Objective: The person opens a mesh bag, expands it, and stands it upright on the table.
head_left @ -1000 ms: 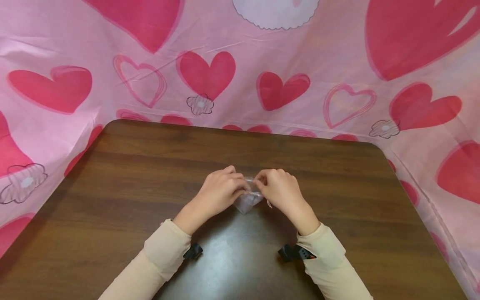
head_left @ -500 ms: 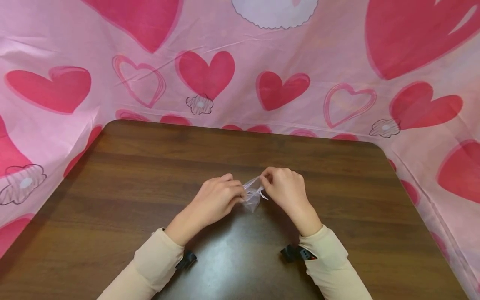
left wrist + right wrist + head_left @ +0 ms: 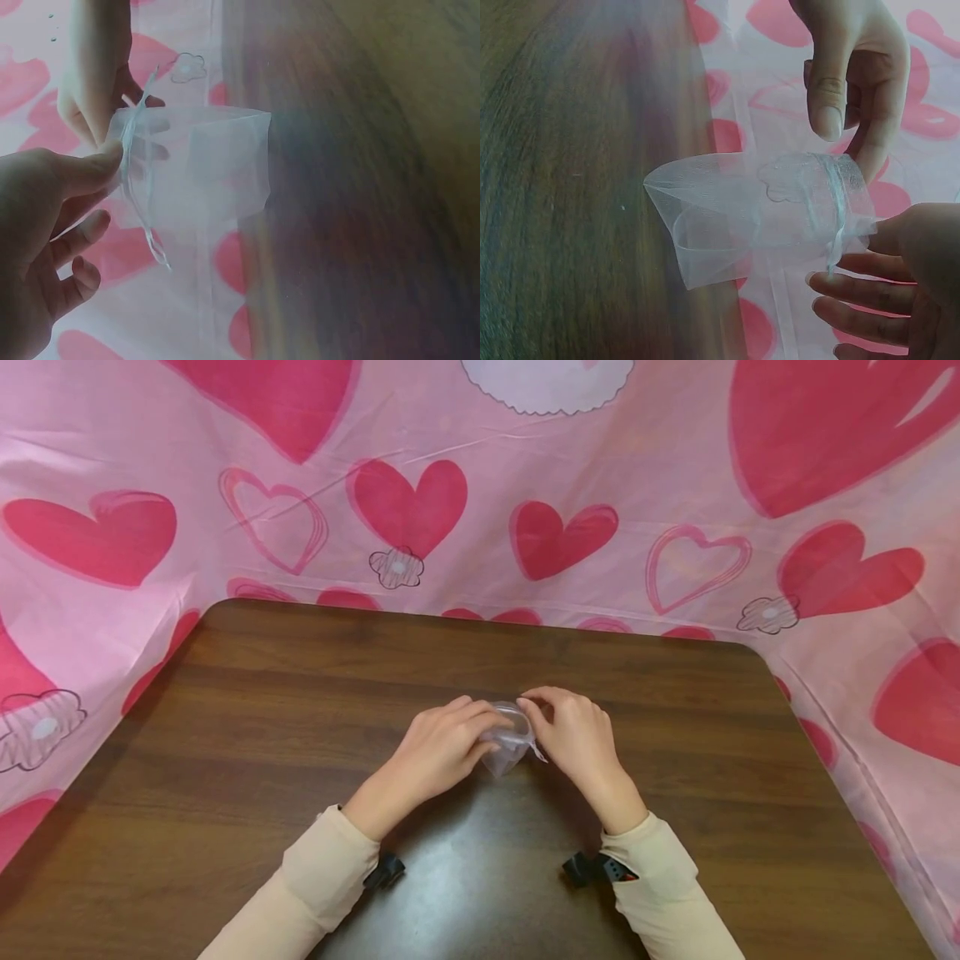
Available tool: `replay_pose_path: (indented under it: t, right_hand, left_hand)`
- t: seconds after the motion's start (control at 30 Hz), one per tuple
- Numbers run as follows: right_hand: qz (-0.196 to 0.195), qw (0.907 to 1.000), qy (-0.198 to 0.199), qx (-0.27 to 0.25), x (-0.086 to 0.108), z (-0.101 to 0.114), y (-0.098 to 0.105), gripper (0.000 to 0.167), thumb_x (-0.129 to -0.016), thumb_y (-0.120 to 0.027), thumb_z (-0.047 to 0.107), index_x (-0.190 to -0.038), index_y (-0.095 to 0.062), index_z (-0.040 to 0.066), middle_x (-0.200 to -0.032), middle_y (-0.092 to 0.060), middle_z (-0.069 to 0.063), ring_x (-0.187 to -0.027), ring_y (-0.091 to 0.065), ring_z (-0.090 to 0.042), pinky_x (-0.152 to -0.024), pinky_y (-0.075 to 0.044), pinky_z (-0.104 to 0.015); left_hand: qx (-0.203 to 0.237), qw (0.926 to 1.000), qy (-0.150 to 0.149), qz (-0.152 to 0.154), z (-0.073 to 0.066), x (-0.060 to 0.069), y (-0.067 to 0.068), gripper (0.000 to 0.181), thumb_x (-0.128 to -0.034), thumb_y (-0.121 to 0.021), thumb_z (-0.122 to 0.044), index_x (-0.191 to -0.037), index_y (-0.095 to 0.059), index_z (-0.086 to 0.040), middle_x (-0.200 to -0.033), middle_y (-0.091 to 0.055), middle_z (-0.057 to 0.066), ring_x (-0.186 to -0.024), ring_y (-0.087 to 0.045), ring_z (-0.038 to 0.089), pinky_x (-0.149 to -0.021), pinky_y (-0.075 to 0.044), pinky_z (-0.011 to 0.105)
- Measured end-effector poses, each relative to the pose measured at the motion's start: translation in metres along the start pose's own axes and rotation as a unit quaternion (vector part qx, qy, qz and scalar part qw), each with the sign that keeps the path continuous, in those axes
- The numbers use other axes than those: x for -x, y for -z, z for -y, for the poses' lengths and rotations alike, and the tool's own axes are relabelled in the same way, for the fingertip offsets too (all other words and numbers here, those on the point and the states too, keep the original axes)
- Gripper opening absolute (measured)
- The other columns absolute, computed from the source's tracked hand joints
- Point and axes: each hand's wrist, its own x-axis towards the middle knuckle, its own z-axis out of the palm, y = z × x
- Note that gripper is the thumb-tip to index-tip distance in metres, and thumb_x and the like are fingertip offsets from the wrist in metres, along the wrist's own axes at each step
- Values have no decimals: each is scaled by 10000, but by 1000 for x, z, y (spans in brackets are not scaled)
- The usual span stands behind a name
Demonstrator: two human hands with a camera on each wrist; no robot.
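A small sheer white drawstring pouch (image 3: 504,752) hangs above the table, its mouth spread in a round loop at the top. At the rim's left side, my left hand (image 3: 446,743) holds it, with fingers reaching over the opening. In the left wrist view that thumb lies against the gathered edge of the pouch (image 3: 217,157). My right hand (image 3: 577,739) pinches the rim on the other side between thumb and index finger. Its other fingers (image 3: 870,292) spread loosely below the rim in the right wrist view. A thin white cord (image 3: 142,180) dangles from the mouth. Nothing is visible inside the pouch.
The brown wooden table (image 3: 300,693) lies beneath both hands, its rounded far edge meeting a pink cloth (image 3: 555,460) printed with hearts. Black devices (image 3: 386,870) are strapped at both wrists, under the cream sleeves (image 3: 330,860).
Half a second ago the pouch mouth was pulled flat to a point between the hands; now it is spread round. My left hand has shifted slightly right and up, fingers over the opening.
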Motion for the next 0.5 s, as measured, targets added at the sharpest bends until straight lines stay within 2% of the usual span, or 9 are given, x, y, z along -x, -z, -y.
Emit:
replay_pose_path:
  t: [0.13,0.33,0.5]
  right_hand:
    - [-87,9999,18,-70,1,-1,2,223,-929,-704,311,-1031,-774,125,-860,-735,-47,-599,-578,-203,-552,-490,-432]
    - [2,10000,-2,-72,1,0,3,221,-935,-697,304,-1036,-772,122,-825,-723,-40,-584,-561,-185,-544,-486,-422]
    - [-100,9999,7,-118,4,-4,9,210,-940,-692,284,-1041,-768,117,-877,-736,-52,-635,-615,-210,-582,-502,-453]
  left_hand:
    - [41,10000,-1,36,0,-2,0,290,-877,-772,-214,-1160,-709,-216,-1128,-672,-82,-928,-594,117,-648,-515,300]
    - [142,9999,-37,33,-1,-4,-1,328,-880,-767,-200,-1198,-687,-217,-1190,-651,-79,-998,-610,120,-691,-527,315]
    - [223,9996,179,-41,1,0,2,322,-902,-743,-242,-1217,-679,-221,-1210,-645,-91,-1027,-610,114,-724,-529,330]
